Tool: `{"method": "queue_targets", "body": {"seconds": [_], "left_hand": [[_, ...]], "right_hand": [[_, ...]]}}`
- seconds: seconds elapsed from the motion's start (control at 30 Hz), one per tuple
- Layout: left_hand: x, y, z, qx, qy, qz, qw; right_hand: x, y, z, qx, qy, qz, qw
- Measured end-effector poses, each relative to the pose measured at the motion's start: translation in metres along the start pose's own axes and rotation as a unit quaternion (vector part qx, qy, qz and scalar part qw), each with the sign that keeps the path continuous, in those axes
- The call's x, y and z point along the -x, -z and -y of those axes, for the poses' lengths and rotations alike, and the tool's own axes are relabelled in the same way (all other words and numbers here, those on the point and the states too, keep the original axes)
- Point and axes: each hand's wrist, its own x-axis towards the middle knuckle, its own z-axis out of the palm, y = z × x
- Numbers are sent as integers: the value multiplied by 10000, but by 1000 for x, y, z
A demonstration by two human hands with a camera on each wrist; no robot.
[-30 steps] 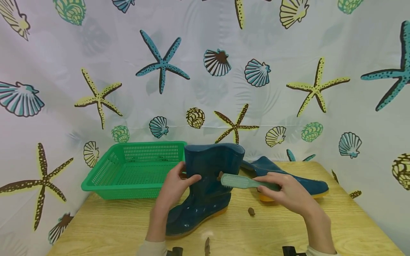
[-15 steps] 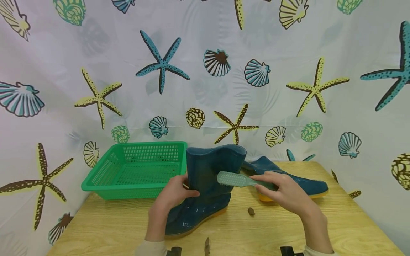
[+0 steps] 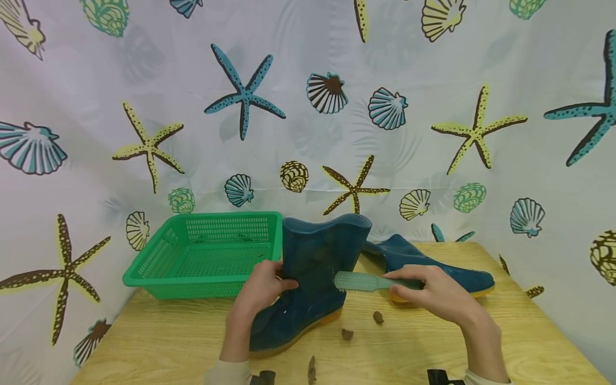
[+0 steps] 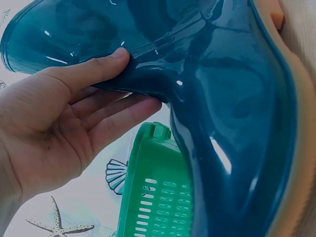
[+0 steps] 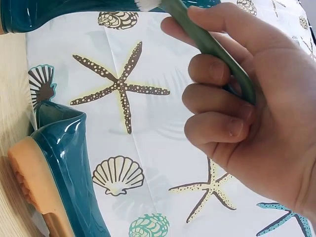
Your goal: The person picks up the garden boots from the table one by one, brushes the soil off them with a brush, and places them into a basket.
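A dark blue rubber boot with a tan sole stands in front of me, toe to the left and shaft leaning slightly right. My left hand grips its shaft; in the left wrist view the thumb lies on the near side with the other fingers behind. My right hand holds a pale green scrub brush by its handle, fingers curled round it. The brush head is at the right edge of the lower shaft, and white bristles show in the right wrist view.
Several brown clumps lie on the wooden table, among them one clump near the boot's heel. A second blue boot lies at the back right. A green plastic basket stands at the back left, before a patterned curtain.
The brown clump on the boot's shaft is gone from there, and a new clump lies on the table near the heel. The brush has moved down along the shaft.
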Motion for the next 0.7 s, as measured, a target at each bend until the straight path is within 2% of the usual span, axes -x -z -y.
{"method": "queue_targets", "body": {"seconds": [0.33, 0.53, 0.7], "left_hand": [[-2, -1, -3, 632, -68, -454, 9969], [2, 1, -14, 920, -145, -813, 9923], [8, 5, -26, 1024, -119, -1170, 9878]], "right_hand": [[4, 3, -3, 193, 99, -623, 9978], [8, 5, -2, -48, 259, -858, 9960], [10, 5, 0, 184, 429, -1260, 9909]]}}
